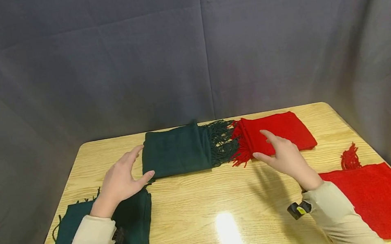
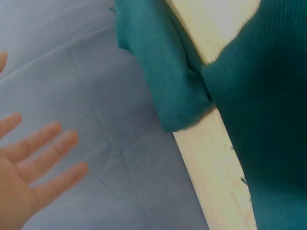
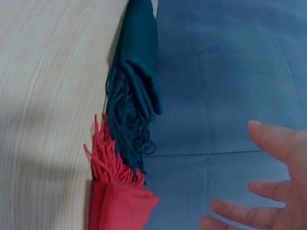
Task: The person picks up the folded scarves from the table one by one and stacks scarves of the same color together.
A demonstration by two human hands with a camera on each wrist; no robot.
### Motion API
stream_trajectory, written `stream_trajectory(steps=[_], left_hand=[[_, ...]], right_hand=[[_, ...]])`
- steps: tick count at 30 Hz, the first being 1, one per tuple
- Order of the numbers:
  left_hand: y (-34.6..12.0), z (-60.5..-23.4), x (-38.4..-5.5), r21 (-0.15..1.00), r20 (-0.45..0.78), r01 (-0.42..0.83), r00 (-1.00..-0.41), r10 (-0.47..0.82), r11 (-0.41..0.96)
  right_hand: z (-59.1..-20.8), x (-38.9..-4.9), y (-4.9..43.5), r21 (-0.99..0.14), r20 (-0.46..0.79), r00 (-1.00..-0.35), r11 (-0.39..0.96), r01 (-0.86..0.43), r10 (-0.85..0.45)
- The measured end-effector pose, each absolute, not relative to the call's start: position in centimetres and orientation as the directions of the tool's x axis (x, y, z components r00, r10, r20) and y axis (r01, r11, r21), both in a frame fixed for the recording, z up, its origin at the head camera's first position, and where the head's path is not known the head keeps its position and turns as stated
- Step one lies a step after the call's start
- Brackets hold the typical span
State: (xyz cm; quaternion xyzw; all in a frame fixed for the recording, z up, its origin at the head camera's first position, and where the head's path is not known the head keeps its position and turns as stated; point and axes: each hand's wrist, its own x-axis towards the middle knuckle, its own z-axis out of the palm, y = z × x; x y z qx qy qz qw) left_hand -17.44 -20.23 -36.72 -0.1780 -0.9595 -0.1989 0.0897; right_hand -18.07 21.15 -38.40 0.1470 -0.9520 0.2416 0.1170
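My left hand (image 1: 120, 182) is raised over the table at the left, fingers and thumb spread with nothing between them. Below it lies a folded dark green scarf (image 1: 133, 225), partly hidden by the forearm. A second folded dark green scarf (image 1: 175, 151) lies at the back, its fringe touching the fringe of a folded red scarf (image 1: 278, 129). My right hand (image 1: 287, 159) hovers in front of that red one, thumb and fingers apart and holding nothing. Another folded red scarf (image 1: 387, 199) lies at the front right, partly behind the right sleeve.
The scarves rest on a light wooden table (image 1: 191, 205) with rounded back corners. A grey cloth curtain (image 1: 158, 61) hangs behind and at both sides. A dark strapped device (image 1: 299, 209) sits at the right wrist.
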Motion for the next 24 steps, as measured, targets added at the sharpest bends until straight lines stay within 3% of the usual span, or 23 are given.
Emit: stream_trajectory(steps=[9,24], left_hand=[[-22.2,-37.3,-20.2,0.486,0.182,0.369,-0.929,0.321,0.792],[-24.8,-39.3,-24.1,0.606,0.078,0.265,-0.958,0.276,0.750]], right_hand=[[-37.8,-20.1,19.8,-0.499,0.207,-0.954,0.815,-0.295,-0.218],[-38.8,-24.3,18.2,-0.604,0.117,-0.970,0.760,-0.239,-0.211]])
